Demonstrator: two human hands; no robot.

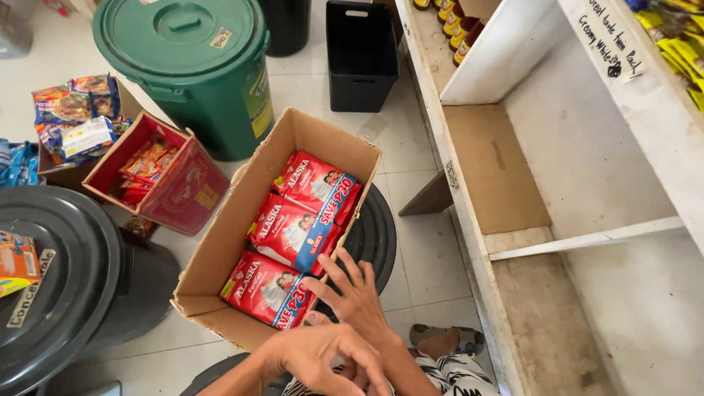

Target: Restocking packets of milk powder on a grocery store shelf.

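- The right hand [357, 290] is hovering with fingers spread wide and loose, gripping nothing, its fingertips reaching over the near edge of the cardboard box [220, 249]
- The left hand [319, 356] is lying curled in front of it, knuckles up; it is overlapping the right wrist, and I cannot tell from here whether it is pinching anything
- The box is sitting open, its brown walls matte and a little creased, flaps folded out, resting tilted on a round black lid [375, 231]
- Inside, three glossy red pouches [293, 238] are lying flat in a row, overlapping like shingles, each with a blue band and crinkled foil seams
- A big green plastic bin [194, 62] is standing just behind the box, smooth and round with a moulded lid
- A dark grey drum lid [59, 286] is filling the left side, ribbed in rings
- A red carton [172, 183] of small orange sachets is lying open on the tiled floor
- On the right, a white painted wooden shelf [587, 176] is showing worn, scuffed boards and a sheet of brown cardboard [495, 165] lining one bay
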